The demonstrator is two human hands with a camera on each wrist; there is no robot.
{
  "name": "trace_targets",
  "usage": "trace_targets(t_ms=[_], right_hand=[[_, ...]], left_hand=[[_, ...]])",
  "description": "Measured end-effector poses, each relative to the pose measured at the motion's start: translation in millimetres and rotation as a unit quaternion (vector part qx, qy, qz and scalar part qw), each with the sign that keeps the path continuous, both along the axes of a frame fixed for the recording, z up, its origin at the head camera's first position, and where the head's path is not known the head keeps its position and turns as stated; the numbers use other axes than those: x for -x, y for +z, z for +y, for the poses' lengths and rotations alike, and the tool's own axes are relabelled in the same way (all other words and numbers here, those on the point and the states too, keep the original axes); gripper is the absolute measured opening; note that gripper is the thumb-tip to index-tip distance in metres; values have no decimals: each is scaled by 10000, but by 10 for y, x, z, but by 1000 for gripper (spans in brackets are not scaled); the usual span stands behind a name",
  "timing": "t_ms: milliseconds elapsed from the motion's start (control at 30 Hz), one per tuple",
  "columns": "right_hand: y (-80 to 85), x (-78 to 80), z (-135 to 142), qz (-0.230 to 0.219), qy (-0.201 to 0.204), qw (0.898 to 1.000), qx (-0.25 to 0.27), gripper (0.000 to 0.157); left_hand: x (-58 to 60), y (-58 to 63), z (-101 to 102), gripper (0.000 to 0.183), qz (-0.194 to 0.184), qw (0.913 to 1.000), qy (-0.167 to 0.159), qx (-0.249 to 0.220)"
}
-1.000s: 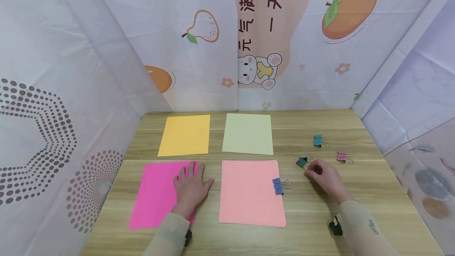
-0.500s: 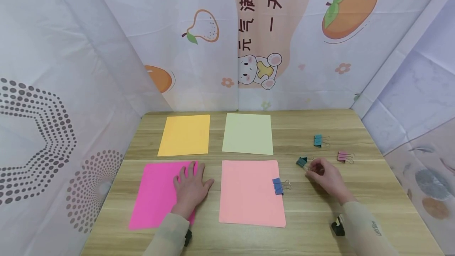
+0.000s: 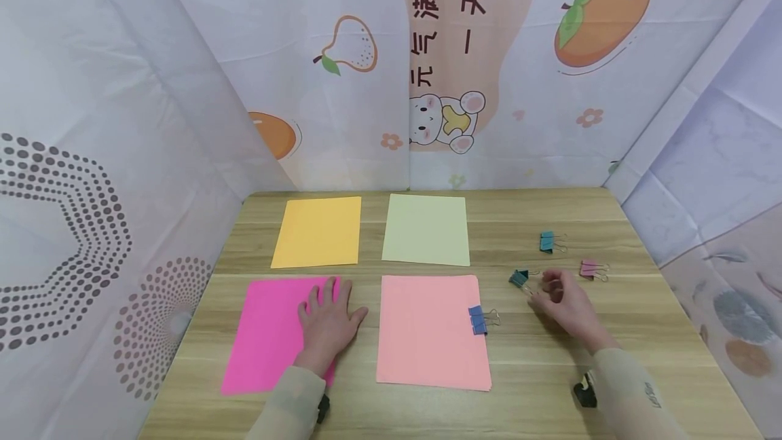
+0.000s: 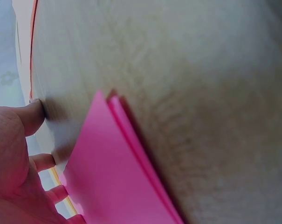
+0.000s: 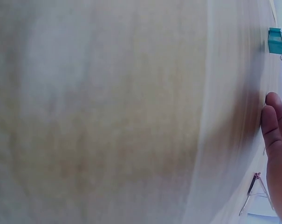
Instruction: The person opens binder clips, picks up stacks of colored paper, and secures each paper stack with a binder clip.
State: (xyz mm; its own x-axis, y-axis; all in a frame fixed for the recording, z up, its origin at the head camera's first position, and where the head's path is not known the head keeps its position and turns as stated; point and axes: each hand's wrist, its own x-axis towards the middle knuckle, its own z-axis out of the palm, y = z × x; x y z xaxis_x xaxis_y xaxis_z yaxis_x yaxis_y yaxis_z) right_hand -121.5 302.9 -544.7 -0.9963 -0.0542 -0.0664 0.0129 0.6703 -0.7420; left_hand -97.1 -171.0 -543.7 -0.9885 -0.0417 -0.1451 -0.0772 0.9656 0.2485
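My left hand [image 3: 328,321] lies spread on a stack of hot pink paper [image 3: 269,338], over its right side. The left wrist view shows the fingers on this paper [image 4: 113,168], with the thumb on the tabletop beside it. My right hand [image 3: 567,304], fingers loosely bent, rests by a dark teal binder clip [image 3: 520,279]. In the right wrist view the teal clip [image 5: 277,42] sits beyond the fingertips with a small gap, and the fingers hold nothing. A blue binder clip [image 3: 478,320] is fastened to the right edge of the light pink paper [image 3: 432,331].
Farther back lie an orange-yellow sheet [image 3: 319,233] and a pale green sheet [image 3: 425,229]. Toward the right are a turquoise binder clip [image 3: 546,242] and a pink binder clip [image 3: 590,269]. Printed cloth [image 3: 342,148] hangs around the wooden table [image 3: 427,413].
My right hand has drawn slightly right, away from the dark teal binder clip's wire handle, and its fingers have loosened. The clip and my left hand have stayed put.
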Motion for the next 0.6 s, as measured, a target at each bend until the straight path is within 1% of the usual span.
trace_targets(t_ms=[200, 333, 467, 600], right_hand=[[-20, 9, 13, 203, 38, 9993, 300, 72], [-20, 15, 17, 266, 90, 9990, 354, 77], [-7, 20, 18, 182, 103, 9994, 263, 79], [10, 23, 9, 100, 130, 9997, 191, 77]], left_hand=[[0, -14, -2, 73, 24, 10000, 23, 4], [3, -12, -2, 74, 7, 10000, 27, 10], [5, 0, 3, 74, 0, 10000, 12, 10], [2, 13, 5, 73, 7, 10000, 1, -6]])
